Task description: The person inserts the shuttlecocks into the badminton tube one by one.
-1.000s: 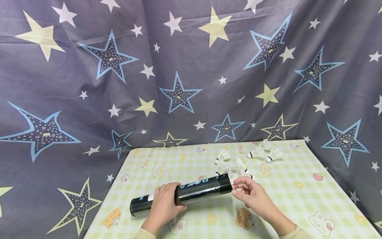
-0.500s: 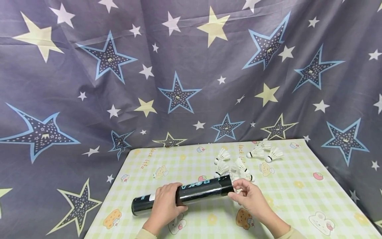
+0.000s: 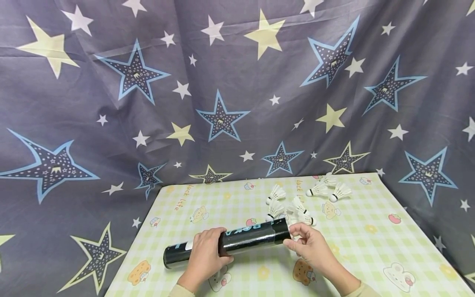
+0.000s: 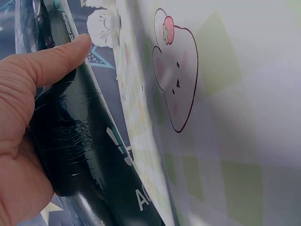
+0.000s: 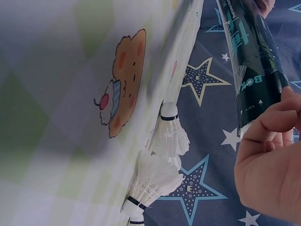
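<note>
A black shuttlecock tube (image 3: 252, 237) with blue lettering is held slantwise above the table, its right end higher. My left hand (image 3: 206, 253) grips it around the middle; in the left wrist view the thumb lies across the dark wrapper (image 4: 70, 132). At the tube's right end my right hand (image 3: 309, 245) has its fingers curled close to the rim. A sliver of white, seemingly a shuttlecock, shows between those fingers and the tube, mostly hidden. In the right wrist view the right hand (image 5: 275, 160) is at the end of the tube (image 5: 258, 70).
Several white shuttlecocks lie on the checked tablecloth (image 3: 178, 227) behind the tube's right end, including one shuttlecock (image 3: 276, 194). Another group, with a shuttlecock (image 3: 340, 192) at its right, lies near the back edge. A star-patterned curtain (image 3: 237, 82) hangs behind the table.
The right hand has moved slightly left, up against the tube's end, and the white piece seen there has mostly gone from sight. The tube has shifted slightly right; over the last half second little differs.
</note>
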A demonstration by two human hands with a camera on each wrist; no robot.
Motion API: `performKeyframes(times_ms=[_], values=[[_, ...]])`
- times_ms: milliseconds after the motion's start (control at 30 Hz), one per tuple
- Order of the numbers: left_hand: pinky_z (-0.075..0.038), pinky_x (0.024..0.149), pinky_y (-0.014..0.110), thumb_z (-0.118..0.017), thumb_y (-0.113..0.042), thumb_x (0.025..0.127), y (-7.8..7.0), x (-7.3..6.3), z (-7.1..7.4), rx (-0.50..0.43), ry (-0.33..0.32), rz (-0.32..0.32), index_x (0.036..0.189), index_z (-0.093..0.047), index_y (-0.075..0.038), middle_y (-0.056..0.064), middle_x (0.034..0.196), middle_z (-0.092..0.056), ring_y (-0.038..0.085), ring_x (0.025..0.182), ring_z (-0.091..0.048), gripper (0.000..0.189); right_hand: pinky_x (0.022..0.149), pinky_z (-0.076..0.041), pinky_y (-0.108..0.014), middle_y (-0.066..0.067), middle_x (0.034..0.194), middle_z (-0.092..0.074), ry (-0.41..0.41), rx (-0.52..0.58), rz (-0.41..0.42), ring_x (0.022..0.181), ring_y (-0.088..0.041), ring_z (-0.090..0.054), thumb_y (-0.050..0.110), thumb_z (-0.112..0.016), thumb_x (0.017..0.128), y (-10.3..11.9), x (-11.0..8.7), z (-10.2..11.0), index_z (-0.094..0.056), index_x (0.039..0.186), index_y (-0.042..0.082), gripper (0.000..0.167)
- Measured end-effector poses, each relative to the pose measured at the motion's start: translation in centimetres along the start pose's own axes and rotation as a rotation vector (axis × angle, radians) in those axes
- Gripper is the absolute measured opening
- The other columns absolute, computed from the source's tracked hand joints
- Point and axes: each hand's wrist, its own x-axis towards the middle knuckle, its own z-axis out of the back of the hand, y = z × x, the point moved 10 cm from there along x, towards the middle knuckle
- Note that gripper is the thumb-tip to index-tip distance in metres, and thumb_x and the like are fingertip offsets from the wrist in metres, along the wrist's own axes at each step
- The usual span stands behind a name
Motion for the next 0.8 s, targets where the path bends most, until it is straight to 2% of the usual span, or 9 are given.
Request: performKeyframes(times_ms=[167, 300, 433, 500, 800], values=[[-0.046, 0.102, 0.054, -0.104, -0.039, 0.066, 0.0, 0.0, 0.0, 0.003, -0.004, -0.001, 0.135, -0.067, -0.014, 0.005, 0.129, -0.074, 0.029, 0.117, -0.066, 0.082, 0.051, -0.047, -0.019, -0.001, 0.097, -0.076, 0.061, 0.0, 0.005, 0.057, -0.003, -0.052, 0.011, -0.083, 0.092, 0.1, 0.0, -0.5, -0.068, 0.118, -0.003, 0.033], [-0.046, 0.102, 0.054, -0.104, -0.039, 0.065, 0.0, -0.1, 0.0, 0.008, 0.0, -0.008, 0.134, -0.067, -0.014, 0.005, 0.129, -0.074, 0.029, 0.117, -0.066, 0.082, 0.046, -0.039, -0.016, 0.002, 0.085, -0.073, 0.217, 0.029, 0.021, 0.05, -0.001, -0.048, 0.012, -0.072, 0.102, 0.0, -0.1, -1.9, -0.065, 0.125, -0.006, 0.03], [-0.046, 0.102, 0.054, -0.104, -0.039, 0.065, -0.1, -0.1, -0.2, 0.017, 0.013, -0.007, 0.135, -0.067, -0.013, 0.004, 0.128, -0.074, 0.029, 0.117, -0.066, 0.084, 0.045, -0.035, -0.015, 0.006, 0.071, -0.059, 0.347, 0.075, 0.046, 0.047, 0.0, -0.044, 0.01, -0.062, 0.108, 0.1, -0.5, -3.2, -0.059, 0.13, -0.011, 0.031], [-0.046, 0.102, 0.054, -0.104, -0.039, 0.065, 0.0, -0.1, -0.2, 0.02, 0.018, -0.004, 0.135, -0.067, -0.013, 0.005, 0.128, -0.074, 0.029, 0.117, -0.066, 0.084, 0.046, -0.035, -0.015, 0.007, 0.07, -0.057, 0.363, 0.084, 0.051, 0.047, 0.0, -0.044, 0.009, -0.061, 0.108, 0.1, -0.6, -3.4, -0.058, 0.131, -0.012, 0.031], [-0.046, 0.101, 0.054, -0.104, -0.04, 0.064, 0.1, 0.0, -0.4, 0.021, 0.023, 0.0, 0.135, -0.067, -0.014, 0.004, 0.128, -0.074, 0.028, 0.116, -0.066, 0.084, 0.046, -0.036, -0.015, 0.006, 0.071, -0.058, 0.338, 0.076, 0.046, 0.049, -0.001, -0.046, 0.011, -0.063, 0.108, -0.1, -0.4, -3.3, -0.06, 0.127, -0.011, 0.03]])
